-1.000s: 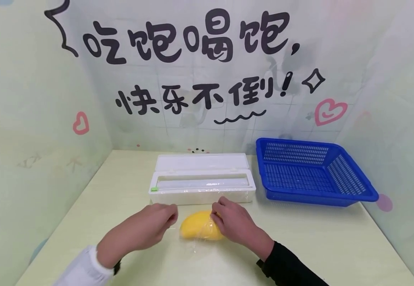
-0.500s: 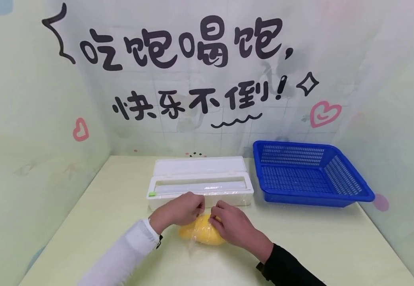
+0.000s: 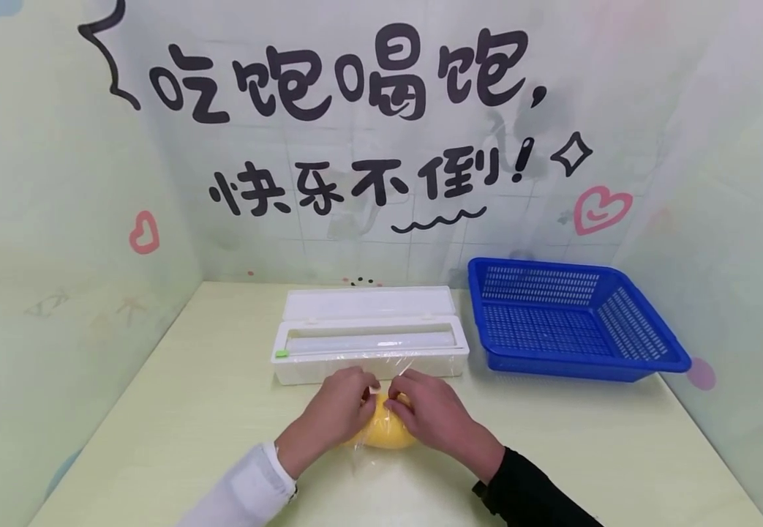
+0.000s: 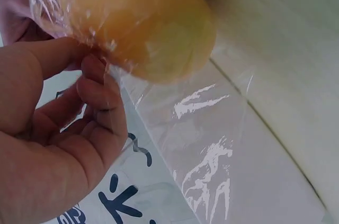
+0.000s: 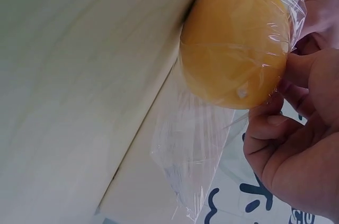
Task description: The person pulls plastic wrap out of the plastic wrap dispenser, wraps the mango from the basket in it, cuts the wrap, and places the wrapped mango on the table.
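Note:
A yellow mango lies on the table under clear cling film, in front of the white box. My left hand pinches the film between thumb and index finger at the mango's top left. Close beside it, my right hand pinches film at the top right of the mango. In the right wrist view, film stretches tight over the fruit, and a loose crumpled end of the film sticks out past it. The hands hide part of the mango's top.
Behind the hands stands a white cling film box, its lid raised and a roll inside. A blue plastic basket sits to its right. Printed sheets wall the table at the back and sides.
My left hand has come from the left of the mango to its top, next to the right hand, and now pinches film there. The right hand has stayed nearly in place.

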A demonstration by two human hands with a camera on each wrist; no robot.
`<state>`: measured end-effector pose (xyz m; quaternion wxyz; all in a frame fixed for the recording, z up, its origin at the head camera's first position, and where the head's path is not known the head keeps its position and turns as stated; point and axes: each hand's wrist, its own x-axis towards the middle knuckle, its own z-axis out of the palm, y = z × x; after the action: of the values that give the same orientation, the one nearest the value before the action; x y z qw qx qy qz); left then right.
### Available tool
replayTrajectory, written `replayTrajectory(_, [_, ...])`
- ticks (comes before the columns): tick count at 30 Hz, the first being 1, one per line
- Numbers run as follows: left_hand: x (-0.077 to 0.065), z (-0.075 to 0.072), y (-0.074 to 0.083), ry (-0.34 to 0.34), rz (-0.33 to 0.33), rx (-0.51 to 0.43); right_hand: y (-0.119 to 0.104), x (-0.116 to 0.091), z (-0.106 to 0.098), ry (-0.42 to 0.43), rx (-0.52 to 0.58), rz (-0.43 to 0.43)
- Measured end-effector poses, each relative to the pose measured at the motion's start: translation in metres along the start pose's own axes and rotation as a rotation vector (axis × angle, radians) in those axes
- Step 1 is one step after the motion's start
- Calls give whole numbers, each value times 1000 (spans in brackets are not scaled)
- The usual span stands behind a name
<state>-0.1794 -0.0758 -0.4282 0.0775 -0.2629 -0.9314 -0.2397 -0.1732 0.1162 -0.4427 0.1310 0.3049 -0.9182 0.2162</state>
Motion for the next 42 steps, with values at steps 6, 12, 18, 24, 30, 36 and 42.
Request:
replayTrajectory(6, [-10, 5, -2, 129, 36, -24, 0, -1, -2, 6, -45, -31])
replayTrajectory(12, [-31, -10, -10, -34, 139, -18, 1, -8, -9, -33, -108, -108])
replayTrajectory(18, [-50, -13, -17, -107, 304, 104, 2, -17, -21, -175, -110, -99])
replayTrajectory(24, [-47, -7, -22, 87, 477, 143, 6, -19, -19, -154, -140, -177])
replayTrajectory(30, [-36, -11, -20, 96, 493, 99, 13, -17, -19, -180, -85, -190])
replayTrajectory(36, [-40, -12, -21, -22, 339, 90, 16, -12, -22, -277, -34, -111])
replayTrajectory(42, [-41, -2, -27, 32, 381, 178, 19, -12, -15, -247, -70, -101])
